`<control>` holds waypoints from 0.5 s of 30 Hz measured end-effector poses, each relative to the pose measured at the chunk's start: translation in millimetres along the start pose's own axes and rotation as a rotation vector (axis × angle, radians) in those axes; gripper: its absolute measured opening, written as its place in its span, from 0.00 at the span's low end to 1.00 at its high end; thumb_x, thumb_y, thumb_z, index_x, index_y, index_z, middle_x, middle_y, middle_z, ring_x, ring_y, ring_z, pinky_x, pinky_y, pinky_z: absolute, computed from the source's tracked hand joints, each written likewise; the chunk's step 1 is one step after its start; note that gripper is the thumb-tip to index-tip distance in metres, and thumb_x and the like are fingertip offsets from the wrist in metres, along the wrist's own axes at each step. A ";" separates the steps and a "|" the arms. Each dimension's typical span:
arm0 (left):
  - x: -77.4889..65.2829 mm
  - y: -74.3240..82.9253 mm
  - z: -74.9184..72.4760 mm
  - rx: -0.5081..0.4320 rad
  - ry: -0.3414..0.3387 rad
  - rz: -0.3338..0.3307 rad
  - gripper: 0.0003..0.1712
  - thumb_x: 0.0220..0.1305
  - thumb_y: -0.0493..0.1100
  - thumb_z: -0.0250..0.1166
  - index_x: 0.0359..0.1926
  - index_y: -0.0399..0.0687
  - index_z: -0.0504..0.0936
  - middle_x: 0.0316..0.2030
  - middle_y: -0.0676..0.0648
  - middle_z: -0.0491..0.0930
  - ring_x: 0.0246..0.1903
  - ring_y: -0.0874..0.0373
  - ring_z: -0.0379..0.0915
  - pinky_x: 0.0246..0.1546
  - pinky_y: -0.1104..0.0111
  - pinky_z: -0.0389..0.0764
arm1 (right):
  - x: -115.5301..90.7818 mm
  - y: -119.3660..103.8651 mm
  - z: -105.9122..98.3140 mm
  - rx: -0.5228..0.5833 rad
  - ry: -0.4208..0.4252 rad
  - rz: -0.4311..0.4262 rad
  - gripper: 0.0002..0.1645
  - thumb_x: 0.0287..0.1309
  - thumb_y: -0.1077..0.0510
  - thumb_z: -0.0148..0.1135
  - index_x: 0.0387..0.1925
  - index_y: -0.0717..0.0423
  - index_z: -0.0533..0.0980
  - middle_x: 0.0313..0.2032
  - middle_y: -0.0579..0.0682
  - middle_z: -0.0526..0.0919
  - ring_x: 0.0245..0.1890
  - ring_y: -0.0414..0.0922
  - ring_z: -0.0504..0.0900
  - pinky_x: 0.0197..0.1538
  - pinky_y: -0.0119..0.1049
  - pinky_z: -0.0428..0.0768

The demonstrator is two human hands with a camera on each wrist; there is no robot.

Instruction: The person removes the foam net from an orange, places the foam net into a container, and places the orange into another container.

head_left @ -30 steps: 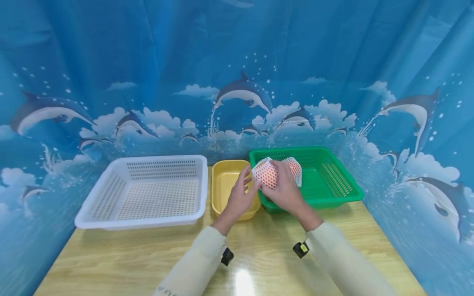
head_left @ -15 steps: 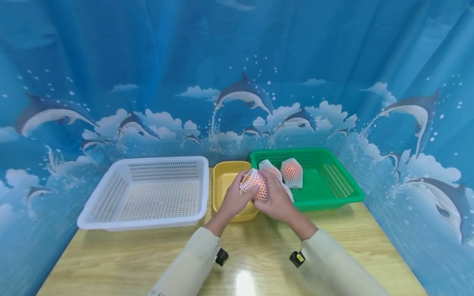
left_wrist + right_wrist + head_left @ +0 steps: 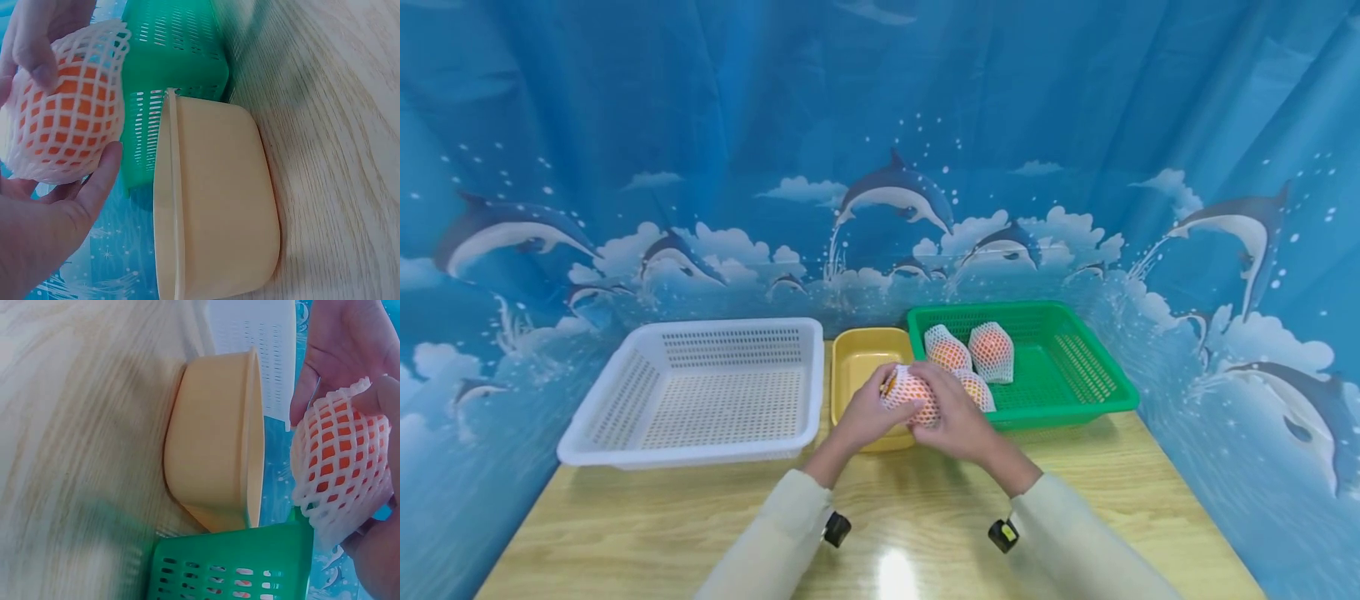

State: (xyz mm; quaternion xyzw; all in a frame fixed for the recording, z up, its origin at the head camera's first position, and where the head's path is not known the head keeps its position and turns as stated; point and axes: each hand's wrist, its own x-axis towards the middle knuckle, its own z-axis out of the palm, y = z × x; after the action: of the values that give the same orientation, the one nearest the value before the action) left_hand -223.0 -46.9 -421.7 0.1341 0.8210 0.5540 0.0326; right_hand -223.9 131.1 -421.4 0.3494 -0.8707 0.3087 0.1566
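Note:
Between both hands, over the near part of the yellow tub [image 3: 857, 354], is an orange-coloured round fruit [image 3: 913, 395] in a white foam net. My left hand [image 3: 861, 417] holds it from the left, its thumb against the net's lower side in the left wrist view. From the other side my right hand [image 3: 961, 423] grips the same fruit, with the thumb over the net [image 3: 344, 453] in the right wrist view. Three more netted fruits [image 3: 992, 350] lie in the left part of the green basket [image 3: 1075, 400]; the nearest is partly hidden by my right hand.
A white slotted basket [image 3: 688, 457] stands left of the tub, with nothing seen in it. All three containers are in a row on the wooden table [image 3: 700, 517]. Behind them hangs a blue dolphin-print curtain [image 3: 775, 125].
The netted fruit has come left and nearer, from over the green basket's edge to over the tub. My left hand, loosely spread beside it earlier, now holds it together with the right.

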 end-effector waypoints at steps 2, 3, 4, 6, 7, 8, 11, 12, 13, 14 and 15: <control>-1.9 -0.6 -1.2 0.015 -0.010 -0.013 0.43 0.49 0.62 0.65 0.63 0.53 0.61 0.49 0.47 0.73 0.41 0.57 0.73 0.38 0.67 0.76 | -1.9 -0.6 0.8 -0.005 -0.033 0.020 0.44 0.40 0.49 0.66 0.62 0.48 0.60 0.62 0.49 0.63 0.62 0.47 0.60 0.58 0.51 0.68; -2.9 -1.0 -1.6 0.024 -0.013 -0.019 0.42 0.49 0.62 0.65 0.62 0.53 0.62 0.49 0.47 0.73 0.41 0.57 0.73 0.38 0.67 0.76 | -2.7 -1.1 1.1 -0.006 -0.047 0.029 0.44 0.41 0.49 0.65 0.62 0.48 0.59 0.62 0.49 0.62 0.63 0.48 0.59 0.58 0.51 0.67; -3.9 -1.2 -2.2 0.029 -0.016 -0.026 0.41 0.49 0.62 0.65 0.61 0.53 0.62 0.49 0.47 0.73 0.40 0.57 0.73 0.37 0.68 0.76 | -3.4 -1.5 1.5 -0.003 -0.057 0.033 0.44 0.41 0.49 0.65 0.62 0.47 0.59 0.62 0.48 0.62 0.63 0.47 0.59 0.58 0.51 0.68; -6.2 -1.5 -2.9 0.033 -0.021 -0.034 0.40 0.49 0.60 0.65 0.61 0.53 0.62 0.49 0.47 0.72 0.40 0.57 0.73 0.36 0.68 0.77 | -4.8 -1.8 2.6 0.001 -0.073 0.036 0.44 0.42 0.48 0.65 0.63 0.47 0.59 0.63 0.47 0.61 0.62 0.46 0.60 0.58 0.50 0.68; -7.4 -1.4 -3.2 0.033 -0.020 -0.033 0.40 0.49 0.60 0.66 0.60 0.52 0.62 0.49 0.47 0.72 0.39 0.57 0.73 0.36 0.68 0.77 | -5.4 -1.8 3.2 0.000 -0.075 0.034 0.44 0.42 0.48 0.65 0.62 0.47 0.59 0.63 0.46 0.61 0.62 0.45 0.60 0.58 0.49 0.68; -8.4 -1.7 -3.4 0.034 -0.021 -0.032 0.39 0.49 0.59 0.66 0.60 0.52 0.62 0.49 0.46 0.72 0.39 0.57 0.72 0.36 0.68 0.77 | -5.9 -1.8 4.0 0.000 -0.075 0.028 0.44 0.42 0.48 0.65 0.62 0.47 0.60 0.63 0.45 0.61 0.63 0.45 0.60 0.58 0.49 0.67; -10.5 -3.7 -3.7 0.042 -0.016 -0.029 0.39 0.49 0.59 0.66 0.59 0.51 0.63 0.50 0.46 0.71 0.40 0.56 0.72 0.37 0.67 0.77 | -7.5 -0.9 6.1 -0.016 -0.071 0.002 0.44 0.42 0.47 0.65 0.63 0.47 0.60 0.63 0.44 0.61 0.63 0.45 0.59 0.59 0.51 0.65; -11.0 -4.3 -3.8 0.042 -0.016 -0.029 0.39 0.49 0.59 0.66 0.59 0.51 0.63 0.51 0.45 0.71 0.41 0.55 0.72 0.38 0.66 0.77 | -7.8 -0.8 6.5 -0.022 -0.070 -0.001 0.44 0.42 0.46 0.65 0.63 0.47 0.60 0.64 0.44 0.61 0.63 0.44 0.59 0.59 0.51 0.65; -11.3 -5.3 -3.9 0.040 -0.015 -0.032 0.39 0.49 0.59 0.66 0.59 0.51 0.63 0.52 0.45 0.70 0.42 0.55 0.72 0.39 0.66 0.77 | -7.9 -0.6 7.0 -0.026 -0.068 -0.007 0.44 0.42 0.46 0.65 0.63 0.47 0.60 0.64 0.44 0.61 0.63 0.44 0.59 0.59 0.52 0.65; -11.3 -6.8 -3.9 0.041 -0.013 -0.038 0.40 0.49 0.60 0.66 0.59 0.52 0.62 0.54 0.44 0.69 0.43 0.54 0.72 0.40 0.65 0.77 | -7.9 -0.2 7.4 -0.025 -0.066 -0.015 0.45 0.42 0.46 0.65 0.63 0.47 0.60 0.64 0.45 0.61 0.63 0.45 0.59 0.59 0.53 0.64; -11.4 -8.1 -4.0 0.036 -0.012 -0.043 0.40 0.49 0.61 0.66 0.60 0.53 0.62 0.55 0.44 0.68 0.44 0.54 0.72 0.40 0.64 0.77 | -8.1 0.1 7.7 -0.022 -0.062 -0.021 0.45 0.42 0.46 0.65 0.63 0.47 0.59 0.64 0.46 0.61 0.63 0.46 0.59 0.59 0.53 0.64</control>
State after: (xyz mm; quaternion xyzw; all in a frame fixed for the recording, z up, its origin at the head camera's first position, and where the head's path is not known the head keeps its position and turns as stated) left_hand -214.2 -56.2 -428.6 0.1204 0.8334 0.5374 0.0472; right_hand -218.7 130.3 -431.2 0.3661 -0.8749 0.2862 0.1365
